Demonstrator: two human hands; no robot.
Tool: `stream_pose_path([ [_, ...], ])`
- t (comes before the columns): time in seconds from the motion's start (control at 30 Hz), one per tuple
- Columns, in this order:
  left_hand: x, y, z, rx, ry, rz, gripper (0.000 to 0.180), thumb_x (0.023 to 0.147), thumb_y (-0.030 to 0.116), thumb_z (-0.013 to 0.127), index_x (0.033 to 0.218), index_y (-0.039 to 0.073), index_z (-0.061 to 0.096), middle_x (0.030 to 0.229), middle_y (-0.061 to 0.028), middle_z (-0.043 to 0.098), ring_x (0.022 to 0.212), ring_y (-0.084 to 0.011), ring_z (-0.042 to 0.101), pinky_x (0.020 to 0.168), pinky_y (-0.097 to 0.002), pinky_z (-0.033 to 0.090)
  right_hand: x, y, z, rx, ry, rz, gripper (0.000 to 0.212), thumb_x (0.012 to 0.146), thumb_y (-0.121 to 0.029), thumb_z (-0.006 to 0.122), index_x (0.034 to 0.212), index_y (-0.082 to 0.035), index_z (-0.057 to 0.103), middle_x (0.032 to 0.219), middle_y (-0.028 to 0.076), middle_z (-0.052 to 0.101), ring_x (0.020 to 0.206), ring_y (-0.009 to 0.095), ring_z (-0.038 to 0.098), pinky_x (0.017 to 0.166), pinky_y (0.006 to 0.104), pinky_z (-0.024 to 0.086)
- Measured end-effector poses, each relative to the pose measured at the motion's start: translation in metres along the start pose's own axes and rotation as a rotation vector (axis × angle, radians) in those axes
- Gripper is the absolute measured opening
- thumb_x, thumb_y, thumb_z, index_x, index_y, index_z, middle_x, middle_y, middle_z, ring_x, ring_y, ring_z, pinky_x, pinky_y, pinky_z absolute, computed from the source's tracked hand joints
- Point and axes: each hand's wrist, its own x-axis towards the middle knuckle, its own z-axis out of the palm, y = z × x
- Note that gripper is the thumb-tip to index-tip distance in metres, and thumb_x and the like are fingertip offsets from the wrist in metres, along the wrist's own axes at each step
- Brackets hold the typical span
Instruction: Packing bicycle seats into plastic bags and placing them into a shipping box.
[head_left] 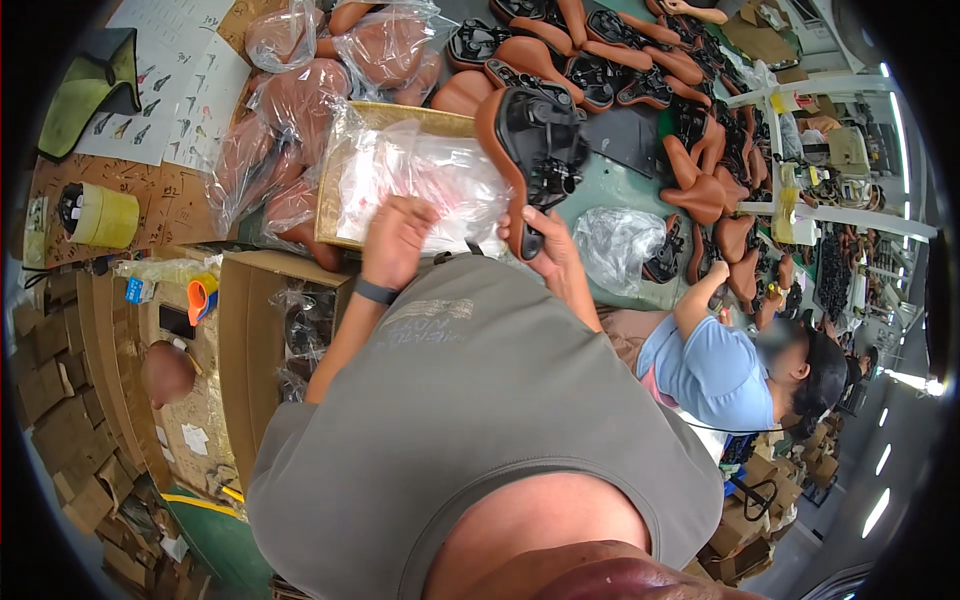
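Note:
A brown bicycle saddle [505,150] is in my right hand [550,245], its black underside frame turned up toward me. My fingers close around its narrow nose, and the wide end points away. My left hand [397,240] is over the near edge of an open carton [328,200] full of clear plastic bags [405,170]. Its fingers are curled together beside the bags; whatever they may pinch is hidden. A dark band circles my left wrist.
Left of the carton lie bagged brown saddles [305,100]; unbagged saddles [695,180] cover the table to the right. A taller cardboard box [245,330] stands by my left arm. At the right, a co-worker in a blue shirt [710,365] reaches toward saddles. A yellow tape roll [108,215] lies far left.

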Motion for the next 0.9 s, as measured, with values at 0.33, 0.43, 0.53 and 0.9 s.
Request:
stream_pose_path([
  [0.33,0.071,0.017,0.079,1.002,-0.307,-0.243,0.024,0.109,0.021,0.072,0.112,-0.002,0.077,0.103,-0.0050,0.078,0.097,-0.0094,0.071,0.086,-0.0288,0.057,-0.018,-0.033,0.027,-0.316,0.023,0.010,0.049,0.092,-0.006,0.078,0.137,0.001,0.061,0.105,0.019,0.076,0.091,0.028,0.076,0.081,0.0406,0.064],
  [0.43,0.081,-0.004,0.090,0.665,-0.254,-0.252,0.024,0.111,0.018,0.069,0.111,-0.004,0.079,0.097,-0.0022,0.076,0.093,-0.0069,0.068,0.082,-0.0269,0.055,-0.008,-0.040,0.020,-0.258,0.071,-0.053,0.047,0.094,-0.006,0.078,0.137,0.001,0.061,0.103,0.018,0.076,0.091,0.029,0.075,0.081,0.0407,0.063],
  [0.53,0.085,0.003,0.071,0.071,-0.014,-0.218,0.025,0.115,0.019,0.060,0.121,0.000,0.075,0.117,-0.0084,0.078,0.111,-0.0156,0.071,0.101,-0.0363,0.056,-0.014,-0.048,-0.001,-0.075,0.261,-0.170,0.046,0.096,-0.006,0.078,0.138,0.000,0.061,0.115,0.016,0.071,0.102,0.030,0.069,0.084,0.0441,0.059],
  [0.9,0.196,0.055,0.121,0.554,0.079,-0.056,0.027,0.111,0.025,0.070,0.105,0.001,0.081,0.075,0.0076,0.059,0.066,-0.0021,0.049,0.060,-0.0228,0.039,0.022,-0.102,-0.040,-1.004,0.153,-0.167,0.090,0.075,0.009,0.087,0.156,0.000,0.049,0.138,0.016,0.068,0.134,0.029,0.065,0.118,0.0415,0.047],
])
